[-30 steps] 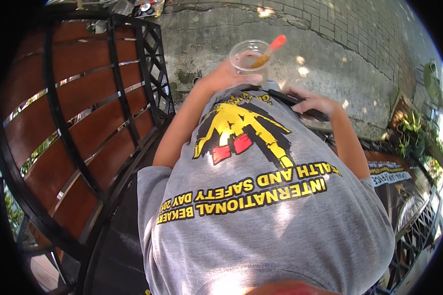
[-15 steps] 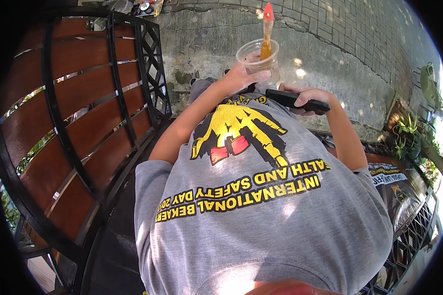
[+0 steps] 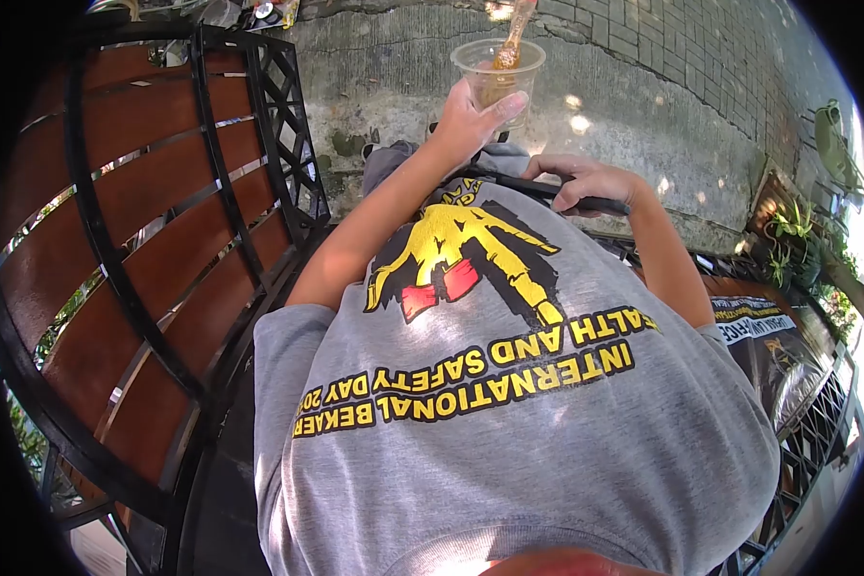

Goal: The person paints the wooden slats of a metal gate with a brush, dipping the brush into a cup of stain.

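Note:
My left hand (image 3: 477, 120) is wrapped around a clear plastic cup (image 3: 498, 50), held out over the ground with the thumb across its side. A paintbrush (image 3: 509, 48) stands in the cup, its amber-coated part at the rim and the top of its handle cut off by the frame edge. Across my lap, my right hand (image 3: 586, 182) grips a flat black bar-like object (image 3: 600, 204), seen almost edge-on. Its far end reaches toward my left forearm. I cannot tell exactly what this object is.
A bench (image 3: 154, 182) with brown slats and a black metal frame stands at my left. Ahead lies rough concrete (image 3: 394, 67) with brick paving (image 3: 662, 58) beyond. Potted plants (image 3: 787, 230) and a printed dark plastic bag (image 3: 778, 355) are on the right.
The cup has moved slightly left and up with my left hand, and the brush handle now passes out of the frame. The black object has turned from its flat face to its edge.

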`<state>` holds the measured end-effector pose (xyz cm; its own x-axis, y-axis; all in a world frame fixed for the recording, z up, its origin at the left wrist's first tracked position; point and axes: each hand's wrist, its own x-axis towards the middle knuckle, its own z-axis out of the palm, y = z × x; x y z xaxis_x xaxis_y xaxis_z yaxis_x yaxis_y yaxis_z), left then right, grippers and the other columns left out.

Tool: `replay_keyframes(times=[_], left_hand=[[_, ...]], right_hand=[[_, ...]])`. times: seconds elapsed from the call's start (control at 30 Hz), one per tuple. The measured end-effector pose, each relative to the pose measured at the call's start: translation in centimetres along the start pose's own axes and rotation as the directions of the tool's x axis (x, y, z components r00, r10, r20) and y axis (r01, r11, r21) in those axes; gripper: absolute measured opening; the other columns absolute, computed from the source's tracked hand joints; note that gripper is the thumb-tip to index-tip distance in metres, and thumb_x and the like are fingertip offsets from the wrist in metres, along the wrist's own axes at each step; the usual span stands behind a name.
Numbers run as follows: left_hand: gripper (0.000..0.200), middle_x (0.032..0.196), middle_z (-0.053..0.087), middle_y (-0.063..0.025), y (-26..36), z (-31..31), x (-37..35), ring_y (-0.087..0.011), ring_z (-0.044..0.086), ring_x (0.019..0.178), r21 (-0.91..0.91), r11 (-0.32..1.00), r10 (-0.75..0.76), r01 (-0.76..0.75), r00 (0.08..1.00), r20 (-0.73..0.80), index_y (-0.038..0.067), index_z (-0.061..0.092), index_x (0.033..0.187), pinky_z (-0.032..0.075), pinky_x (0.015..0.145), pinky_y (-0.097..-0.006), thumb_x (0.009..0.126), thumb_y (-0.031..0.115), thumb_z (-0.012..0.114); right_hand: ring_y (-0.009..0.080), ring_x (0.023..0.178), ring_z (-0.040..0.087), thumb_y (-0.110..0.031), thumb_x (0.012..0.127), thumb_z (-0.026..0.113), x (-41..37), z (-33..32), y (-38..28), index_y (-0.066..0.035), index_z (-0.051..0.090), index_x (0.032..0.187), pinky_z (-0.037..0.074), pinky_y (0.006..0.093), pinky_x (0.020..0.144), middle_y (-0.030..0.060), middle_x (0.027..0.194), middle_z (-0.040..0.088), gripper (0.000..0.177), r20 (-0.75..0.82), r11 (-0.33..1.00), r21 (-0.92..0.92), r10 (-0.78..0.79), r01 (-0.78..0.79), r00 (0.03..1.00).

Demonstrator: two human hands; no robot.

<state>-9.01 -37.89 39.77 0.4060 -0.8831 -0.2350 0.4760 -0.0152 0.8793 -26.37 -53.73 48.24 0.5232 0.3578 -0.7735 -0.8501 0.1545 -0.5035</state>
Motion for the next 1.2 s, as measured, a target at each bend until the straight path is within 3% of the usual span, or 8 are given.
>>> replay_keyframes(times=[0.1, 0.2, 0.3, 0.4, 0.53, 0.73, 1.13, 1.2], left_hand=[[0.066, 0.101, 0.063, 0.0, -0.1, 0.1, 0.3, -0.0049, 0.052, 0.067, -0.003, 1.0, -0.007, 0.007, 1.0, -0.026, 0.006, 0.048, 0.149, 0.036, 0.045, -0.0217, 0.096, 0.03, 0.079], [0.063, 0.101, 0.062, 0.0001, 0.0, 0.2, 0.0, -0.005, 0.053, 0.069, -0.028, 0.999, -0.036, 0.035, 0.999, -0.028, 0.007, 0.05, 0.146, 0.036, 0.046, -0.0218, 0.096, 0.031, 0.079], [0.058, 0.104, 0.065, -0.0016, 0.3, 0.2, -0.2, -0.0071, 0.057, 0.08, -0.065, 0.997, -0.047, 0.045, 0.999, -0.027, 0.005, 0.054, 0.139, 0.042, 0.059, -0.0246, 0.095, 0.032, 0.08], [0.054, 0.11, 0.071, -0.0047, 0.4, 0.0, -0.5, -0.0111, 0.065, 0.096, -0.058, 0.994, -0.093, 0.09, 0.994, -0.05, 0.0, 0.061, 0.131, 0.054, 0.084, -0.0296, 0.093, 0.032, 0.083], [0.054, 0.109, 0.07, -0.0036, 0.9, -0.5, -0.9, -0.0101, 0.065, 0.095, -0.08, 0.981, -0.178, 0.174, 0.983, -0.038, 0.002, 0.061, 0.131, 0.054, 0.08, -0.028, 0.093, 0.033, 0.083], [0.058, 0.112, 0.069, -0.0034, 0.6, 1.2, -0.7, -0.0096, 0.064, 0.096, -0.083, 0.994, 0.063, -0.067, 0.997, -0.044, 0.002, 0.059, 0.134, 0.054, 0.081, -0.0274, 0.092, 0.035, 0.083], [0.063, 0.122, 0.072, -0.0102, 0.1, 3.4, -0.6, -0.0161, 0.067, 0.11, -0.08, 0.997, -0.002, 0.004, 1.0, 0.021, -0.001, 0.059, 0.137, 0.054, 0.098, -0.0334, 0.091, 0.034, 0.085], [0.065, 0.111, 0.068, -0.0061, -0.1, 3.7, -0.6, -0.0122, 0.06, 0.092, -0.052, 0.999, -0.001, 0.004, 0.998, 0.059, 0.001, 0.056, 0.14, 0.048, 0.081, -0.0299, 0.091, 0.035, 0.084]], right_hand=[[0.0165, 0.085, 0.065, -0.028, 0.078, 0.075, 1.4, 0.3, 0.7, -0.003, 0.065, 0.129, 0.055, 0.0302, 0.073, 0.0085, 0.116, 0.065, 0.057, -0.035, 0.946, -0.252, -0.221, 0.205, 0.975], [0.0244, 0.108, 0.065, -0.031, 0.079, 0.075, 1.5, 1.5, -1.1, -0.001, 0.066, 0.129, 0.052, 0.0379, 0.096, 0.0128, 0.129, 0.065, 0.059, -0.028, 0.967, -0.235, -0.111, 0.102, 0.993], [0.0296, 0.117, 0.063, -0.038, 0.082, 0.073, 5.3, 2.4, 0.4, 0.0, 0.065, 0.131, 0.049, 0.0401, 0.101, 0.018, 0.133, 0.065, 0.063, -0.013, 0.802, -0.475, -0.419, 0.363, 0.908], [0.0329, 0.12, 0.062, -0.046, 0.083, 0.071, 3.8, 4.5, -4.7, 0.001, 0.065, 0.132, 0.049, 0.0405, 0.102, 0.0209, 0.134, 0.064, 0.068, -0.077, 0.789, -0.612, -0.117, 0.046, 0.99], [0.0364, 0.114, 0.066, -0.054, 0.087, 0.064, 2.3, 4.8, -5.3, 0.0, 0.058, 0.14, 0.051, 0.0423, 0.099, 0.0239, 0.129, 0.064, 0.076, -0.191, 0.74, -0.646, 0.08, -0.187, 0.978], [0.0436, 0.122, 0.065, -0.057, 0.091, 0.057, 1.5, 7.7, -7.0, 0.006, 0.051, 0.142, 0.051, 0.0471, 0.105, 0.0329, 0.135, 0.062, 0.081, -0.355, 0.594, -0.731, 0.09, -0.336, 0.931], [0.0448, 0.116, 0.068, -0.06, 0.097, 0.054, -0.9, 6.2, -4.1, 0.01, 0.052, 0.134, 0.051, 0.049, 0.1, 0.0362, 0.131, 0.064, 0.08, -0.435, 0.618, -0.62, 0.241, -0.483, 0.868], [0.043, 0.115, 0.068, -0.059, 0.097, 0.055, -1.1, 6.1, -4.6, 0.011, 0.052, 0.134, 0.051, 0.0483, 0.101, 0.0351, 0.131, 0.064, 0.079, -0.409, 0.676, -0.519, 0.341, -0.523, 0.846]])
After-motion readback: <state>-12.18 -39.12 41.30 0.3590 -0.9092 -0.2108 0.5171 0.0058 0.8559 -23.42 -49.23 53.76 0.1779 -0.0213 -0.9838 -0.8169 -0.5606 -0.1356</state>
